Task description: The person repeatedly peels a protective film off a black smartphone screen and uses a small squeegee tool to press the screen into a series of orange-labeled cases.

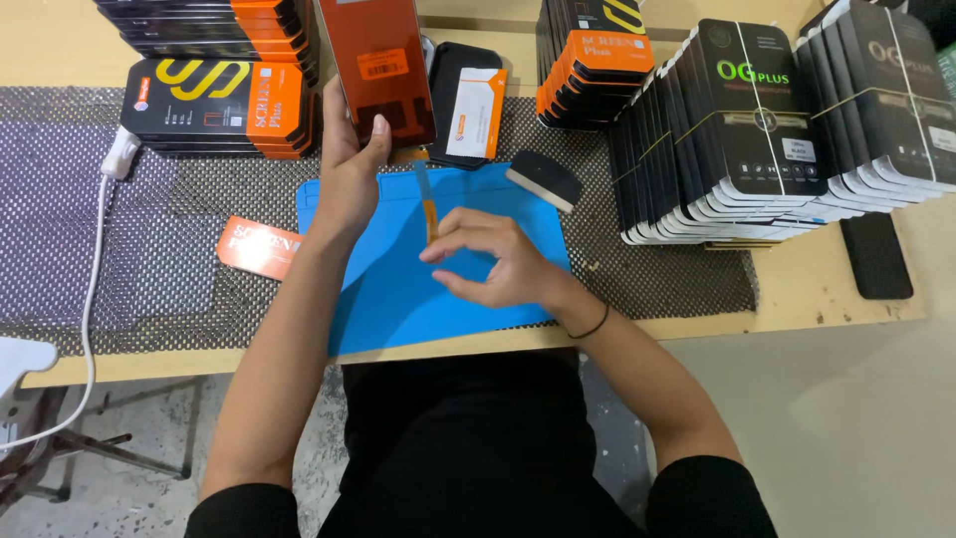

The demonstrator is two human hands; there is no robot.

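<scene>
Left hand (351, 164) raised over the blue mat (398, 289), fingers clamped on an orange-backed flat pack (378, 65) held upright. Right hand (493, 261) low over mat, thumb and fingertips pinching a thin orange strip (430, 214).

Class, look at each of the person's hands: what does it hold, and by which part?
The left hand grips an orange and black flat box by its lower edge. The right hand pinches a thin orange strip at its lower end.
</scene>
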